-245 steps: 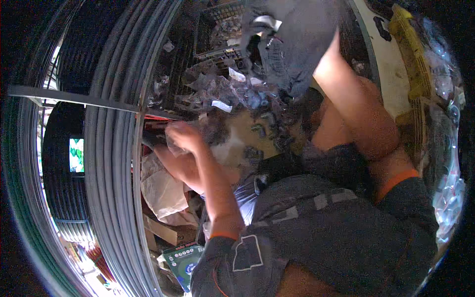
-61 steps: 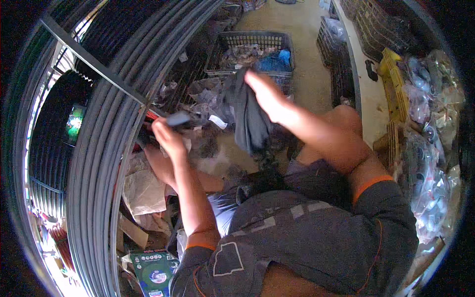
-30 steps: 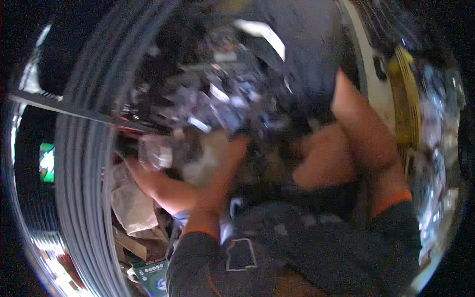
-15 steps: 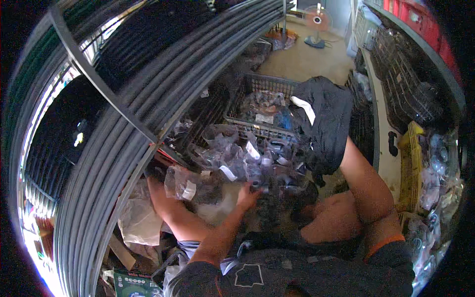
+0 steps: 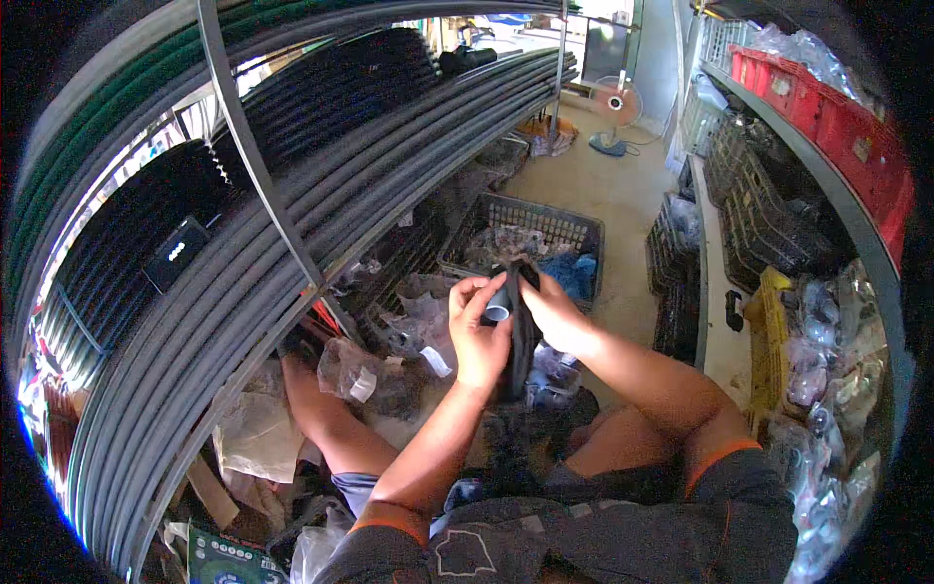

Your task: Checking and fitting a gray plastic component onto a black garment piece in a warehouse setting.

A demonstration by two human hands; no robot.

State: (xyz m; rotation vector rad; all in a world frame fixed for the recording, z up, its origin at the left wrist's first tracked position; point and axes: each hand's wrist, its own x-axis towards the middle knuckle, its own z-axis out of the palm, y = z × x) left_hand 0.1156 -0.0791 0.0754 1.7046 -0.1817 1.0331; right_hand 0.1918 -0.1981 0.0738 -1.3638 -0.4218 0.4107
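Observation:
In front of me, my left hand (image 5: pixel 477 346) is closed on a short dark pipe fitting (image 5: pixel 497 313) whose round, pale end shows. My right hand (image 5: pixel 559 319) grips the top of a limp black sheet (image 5: pixel 524 341), which hangs down in folds; I cannot tell if it is cloth or plastic. Both hands are close together, the fitting touching or just beside the sheet. Below them lie clear plastic bags (image 5: pixel 423 316) with white labels, between my legs. Beyond stands a black crate (image 5: pixel 595 234) holding clear bags and something blue.
Long dark pipes (image 5: pixel 389 156) fill a metal rack on the left. To the right, shelves bear black crates (image 5: pixel 749 195), a red crate (image 5: pixel 812 117) and a yellow crate (image 5: pixel 769 341), with bagged parts (image 5: pixel 822 389) near it. A fan (image 5: pixel 615 105) stands on the floor farther off.
My left hand has risen from the pile of bags and now holds the fitting. The right hand has brought the black sheet leftward and nearer, beside it. The view has tipped up.

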